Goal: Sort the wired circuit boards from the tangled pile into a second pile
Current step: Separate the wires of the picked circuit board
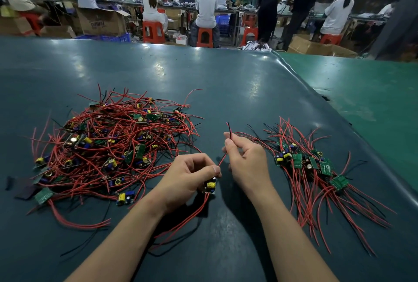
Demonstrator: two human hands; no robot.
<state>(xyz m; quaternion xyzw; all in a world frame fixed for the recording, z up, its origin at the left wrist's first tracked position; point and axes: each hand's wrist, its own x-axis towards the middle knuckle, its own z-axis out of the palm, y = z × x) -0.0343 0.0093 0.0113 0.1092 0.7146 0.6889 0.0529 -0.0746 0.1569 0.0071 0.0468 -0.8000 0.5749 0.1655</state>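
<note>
A large tangled pile of small green circuit boards with red and black wires lies on the left of the dark table. A smaller second pile of boards lies on the right, its wires fanned out. Between them my left hand grips one small circuit board with a yellow part; red and black wires hang from it toward me. My right hand pinches that board's red and black wire pair, whose end sticks up above my fingers.
The dark green table mat stretches far ahead; a brighter green surface adjoins it on the right past a raised seam. Several people sit or stand at benches beyond the far edge, with orange stools and cardboard boxes.
</note>
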